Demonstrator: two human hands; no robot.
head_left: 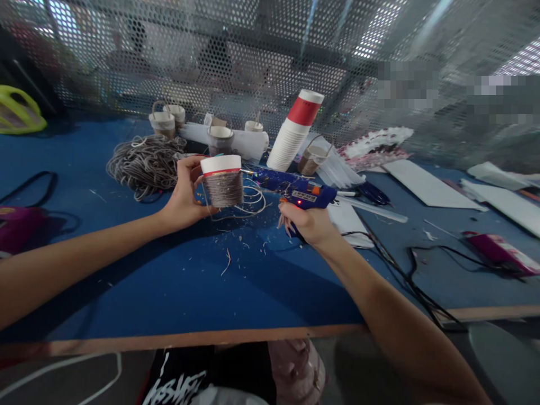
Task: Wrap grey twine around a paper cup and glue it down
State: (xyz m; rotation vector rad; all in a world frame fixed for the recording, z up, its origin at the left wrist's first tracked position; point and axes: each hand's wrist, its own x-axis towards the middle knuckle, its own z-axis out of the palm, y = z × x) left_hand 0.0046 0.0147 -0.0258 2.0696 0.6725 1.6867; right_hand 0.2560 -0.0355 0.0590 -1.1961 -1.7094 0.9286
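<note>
My left hand (pixel 185 194) grips a paper cup (pixel 223 183) from its left side, above the table. Grey-brown cord is wound around the lower part of the cup; a red band and white rim show above it. In my right hand (pixel 306 222) is a blue hot glue gun (pixel 301 188) with a small red light lit. Its nozzle points left, close to the cup's upper right side; whether it touches, I cannot tell. A loose strand of cord hangs below the cup. Left of the cup lies a heap of grey cord (pixel 143 163).
Behind stand a tilted stack of paper cups (pixel 291 138) and several cord-wrapped cups with handles, one a small basket (pixel 314 157). White boards (pixel 432 183) lie right. Black cables (pixel 400 270) cross the table's right side. A perforated metal screen (pixel 189 56) closes off the back.
</note>
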